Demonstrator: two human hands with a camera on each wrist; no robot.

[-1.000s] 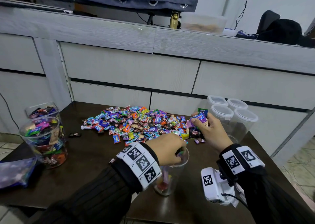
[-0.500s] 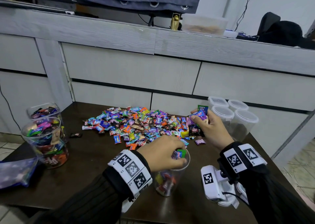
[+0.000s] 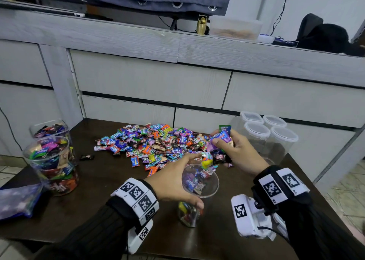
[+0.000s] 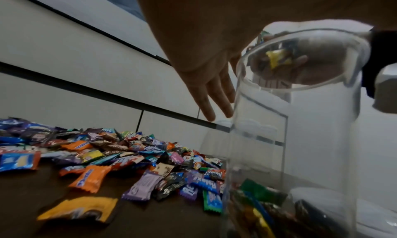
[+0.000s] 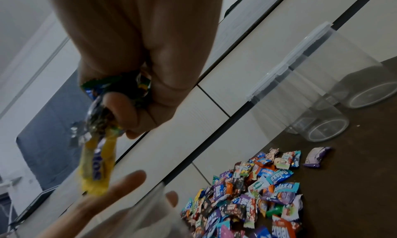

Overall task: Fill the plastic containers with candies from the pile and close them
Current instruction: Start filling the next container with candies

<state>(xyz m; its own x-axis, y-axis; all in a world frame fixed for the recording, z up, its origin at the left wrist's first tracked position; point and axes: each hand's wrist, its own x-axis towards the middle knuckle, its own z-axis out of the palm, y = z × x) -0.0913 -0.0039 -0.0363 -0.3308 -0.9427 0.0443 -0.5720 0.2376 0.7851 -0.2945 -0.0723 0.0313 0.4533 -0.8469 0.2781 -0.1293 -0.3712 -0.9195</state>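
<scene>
The left hand rests against the left side of an open clear container, thumb low on its near wall and fingers stretched out straight past the rim on the far side; nothing is curled around it, so the hand is relaxed and merely steadying. The container stands upright on the dark tabletop, with a shallow layer of wrapped candies at the bottom and most of its height unfilled.

Just to the right of and slightly beyond that hand, the right hand is clenched around a handful of candies, held over the far right edge of the container's mouth. A yellow wrapper hangs from the bottom of the fist, just above the left hand's fingertips; whether it touches them cannot be told.

Beyond both hands lies the candy pile, spread over the middle of the tabletop. Beyond the right hand, to its right, four closed empty containers stand in a tight cluster with lids on. Far to the left of the left hand stand two filled containers, uncovered, one behind the other, and a single dark candy lies between them and the pile.
</scene>
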